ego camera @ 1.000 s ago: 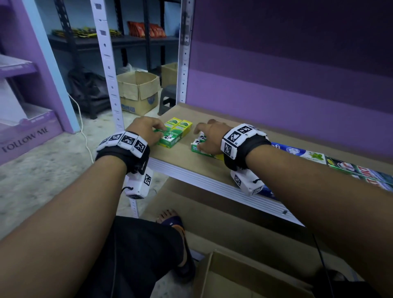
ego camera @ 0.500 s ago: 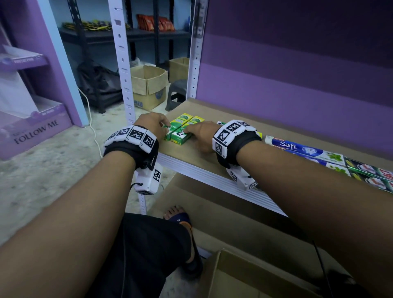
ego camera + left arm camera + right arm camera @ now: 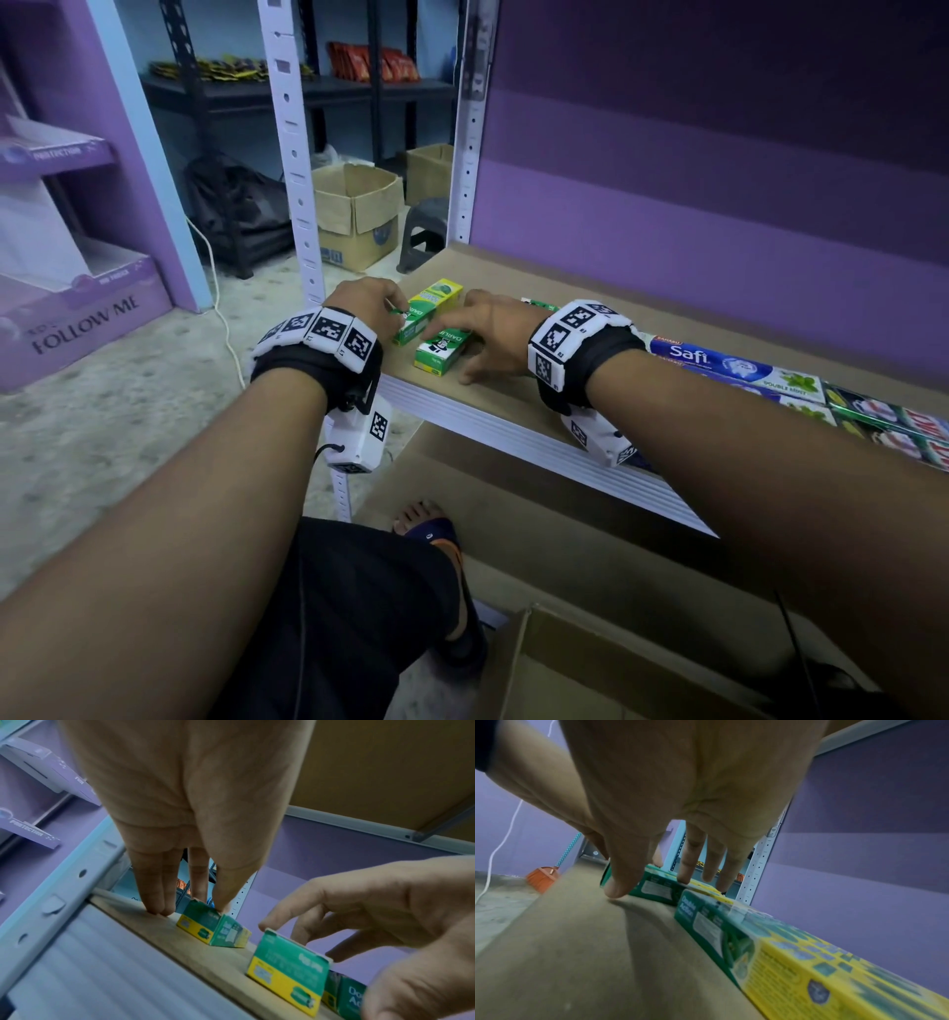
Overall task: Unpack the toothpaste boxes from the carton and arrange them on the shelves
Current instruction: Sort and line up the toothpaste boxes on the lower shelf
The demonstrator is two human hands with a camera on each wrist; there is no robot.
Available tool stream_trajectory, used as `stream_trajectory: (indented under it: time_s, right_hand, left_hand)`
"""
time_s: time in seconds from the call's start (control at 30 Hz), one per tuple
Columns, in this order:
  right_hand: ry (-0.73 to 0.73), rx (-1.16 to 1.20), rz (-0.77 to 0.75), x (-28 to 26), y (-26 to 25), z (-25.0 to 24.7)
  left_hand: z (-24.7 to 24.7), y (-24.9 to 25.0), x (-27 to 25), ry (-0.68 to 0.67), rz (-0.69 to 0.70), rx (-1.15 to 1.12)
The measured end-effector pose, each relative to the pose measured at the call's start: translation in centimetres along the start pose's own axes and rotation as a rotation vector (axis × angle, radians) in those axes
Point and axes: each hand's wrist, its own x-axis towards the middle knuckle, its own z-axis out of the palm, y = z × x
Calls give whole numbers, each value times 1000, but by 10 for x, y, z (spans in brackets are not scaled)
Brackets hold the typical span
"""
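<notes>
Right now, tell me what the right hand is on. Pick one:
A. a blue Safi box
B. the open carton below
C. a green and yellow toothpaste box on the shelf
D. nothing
C: the right hand has its thumb and fingers set around a green and yellow toothpaste box lying on the shelf.

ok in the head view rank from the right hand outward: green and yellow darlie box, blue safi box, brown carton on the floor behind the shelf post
1. Green and yellow Darlie box, under its fingers.
2. Blue Safi box, along the shelf past its wrist.
3. Brown open carton, on the floor behind the post.
</notes>
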Motion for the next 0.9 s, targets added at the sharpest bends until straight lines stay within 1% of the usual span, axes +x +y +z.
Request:
stream_trajectory:
  time_s: [0.3,0.37,0.43,0.5,0.57,0.63,0.7,0.8,0.83,0.9]
  right_hand:
    - [16,4,-28,0,-2,-4]
    - [39,27,-47,-1,0,-5]
    - [96,79,-41,-2,5,-5]
    - [189,195,-34,-4,11,-8]
    - [277,361,-37,-6,15,-12]
    - [329,531,-1,-9,17,-17]
    - [350,688,45,-13,17,-22]
    - [343,939,90,-19,15,-29]
    - [350,980,115,-20,14,-31]
    - [360,991,160,-23,13,-34]
  left_hand:
    - [3,-1,1,12,-1,17]
    - [3,-1,1,14,-16,17]
    - [3,0,2,11,-27,12]
    - [4,0,3,5,-29,7]
    - [4,-1,3,7,-30,8]
    - [5,-1,4,15,-29,17]
    - [6,0,5,22,-28,29]
    - [7,0,5,24,-33,36]
    - [7,0,5,23,-35,41]
    - [8,1,7,21,-43,45]
